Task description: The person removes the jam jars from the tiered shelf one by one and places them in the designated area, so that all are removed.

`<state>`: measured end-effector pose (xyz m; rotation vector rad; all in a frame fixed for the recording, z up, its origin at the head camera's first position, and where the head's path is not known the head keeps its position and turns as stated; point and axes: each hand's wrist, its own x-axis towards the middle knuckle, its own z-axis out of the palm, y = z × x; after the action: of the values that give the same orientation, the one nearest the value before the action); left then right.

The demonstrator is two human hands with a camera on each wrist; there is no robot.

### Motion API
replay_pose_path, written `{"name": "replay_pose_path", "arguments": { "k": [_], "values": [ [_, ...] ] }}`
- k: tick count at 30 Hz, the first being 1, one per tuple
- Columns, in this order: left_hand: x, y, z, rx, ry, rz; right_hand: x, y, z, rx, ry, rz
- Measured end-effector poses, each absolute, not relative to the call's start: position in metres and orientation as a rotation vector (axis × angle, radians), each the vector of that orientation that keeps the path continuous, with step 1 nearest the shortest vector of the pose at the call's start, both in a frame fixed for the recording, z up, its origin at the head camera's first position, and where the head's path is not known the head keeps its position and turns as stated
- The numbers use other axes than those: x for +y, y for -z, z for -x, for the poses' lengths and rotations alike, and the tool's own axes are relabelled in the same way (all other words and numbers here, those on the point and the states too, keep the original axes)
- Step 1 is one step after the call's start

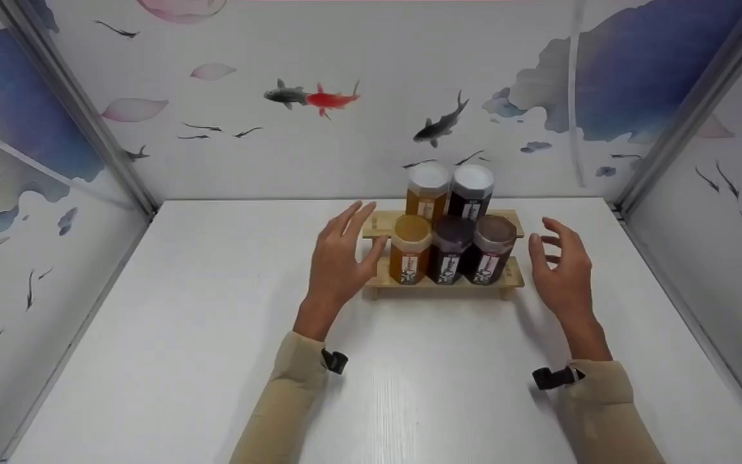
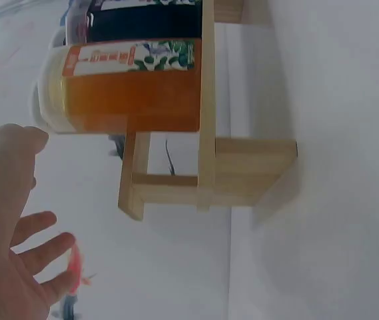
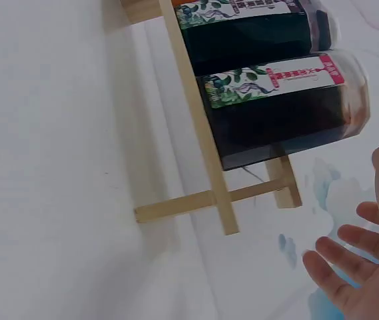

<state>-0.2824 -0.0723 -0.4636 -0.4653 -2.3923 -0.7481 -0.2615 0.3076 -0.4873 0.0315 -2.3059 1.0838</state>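
A two-tier wooden rack (image 1: pixel 380 281) holds several jars with printed labels. On its lower tier stand an amber jar (image 1: pixel 411 250), a dark jar (image 1: pixel 451 250) and a reddish-brown-topped dark jar (image 1: pixel 491 250). Two white-lidded jars, one amber (image 1: pixel 428 191) and one dark (image 1: pixel 471 192), stand on the upper tier. My left hand (image 1: pixel 343 261) is beside the rack's left end, fingers extended, thumb near the amber jar (image 2: pixel 132 93). Off the right end my right hand (image 1: pixel 563 270) hovers with loosely bent fingers, close to the dark jar (image 3: pixel 279 110). Neither hand holds anything.
The rack stands near the back of a white table (image 1: pixel 203 335). White panels (image 1: pixel 371 154) with painted fish and blue shapes enclose the back and sides. Black wrist straps with small devices are on both sleeves.
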Motion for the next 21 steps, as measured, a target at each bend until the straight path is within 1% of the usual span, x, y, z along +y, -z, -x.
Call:
{"name": "replay_pose_path", "arguments": {
  "k": [4,10,15,21],
  "values": [
    [-0.051,0.467,0.283,-2.378,0.947,0.566,0.31,0.505,0.266,-2.397,-1.199,0.033],
    [-0.029,0.476,0.289,-2.382,1.096,0.643,0.317,0.522,0.27,-2.534,-1.394,0.124],
    [-0.026,0.482,0.291,-2.346,1.223,0.637,0.325,0.53,0.272,-2.622,-1.532,0.125],
    [-0.029,0.484,0.29,-2.416,1.201,0.638,0.327,0.533,0.274,-2.631,-1.699,0.1]
  ]
}}
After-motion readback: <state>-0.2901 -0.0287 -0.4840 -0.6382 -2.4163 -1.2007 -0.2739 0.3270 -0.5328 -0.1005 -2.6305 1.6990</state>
